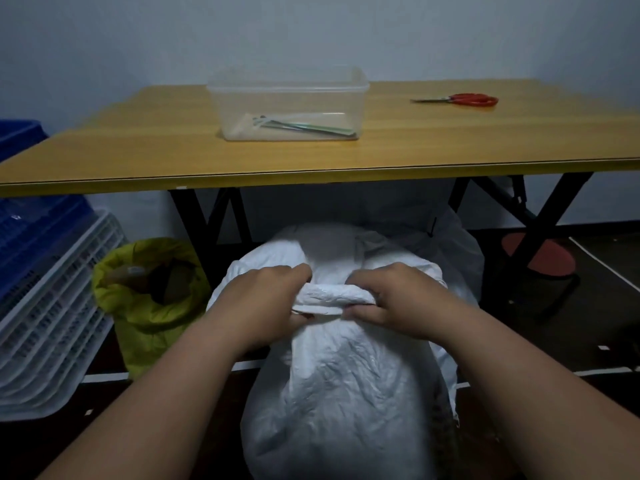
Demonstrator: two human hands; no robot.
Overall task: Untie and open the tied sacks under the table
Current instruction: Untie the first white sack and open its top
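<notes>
**Figure: Both hands working the rolled mouth of a white sack in front of the table**

The white sack (pixel 346 386) stands on the floor at the near edge of the table, partly forward of the tabletop (pixel 138 157) and directly below the viewer. Its mouth is gathered into a thick horizontal roll (pixel 334 295). The left hand (pixel 266 299) and the right hand (pixel 398 299) grip this roll from opposite ends, fingers curled over the top and thumbs beneath, each closed on the fabric. Holding the roll at both ends suggests that the person means to unroll or spread the mouth apart; whether a tie is on it cannot be told, since none is visible.

Behind the sack, further under the table, lies a second pale sack (pixel 453 244), partly hidden; whether it is tied is unclear. To the left stands a yellow-green sack (pixel 145 323) whose mouth is already rolled down and open, with dark contents showing.

The black table legs (pixel 207 216) flank the working space on both sides, and the tabletop edge hangs low over the rear sack, which would probably limit reach to it. Stacked blue and white crates (pixel 45 289) stand at far left. On the tabletop rest a clear plastic container (pixel 287 102) holding thin strips, and red-handled scissors (pixel 460 99), well apart from it.
</notes>
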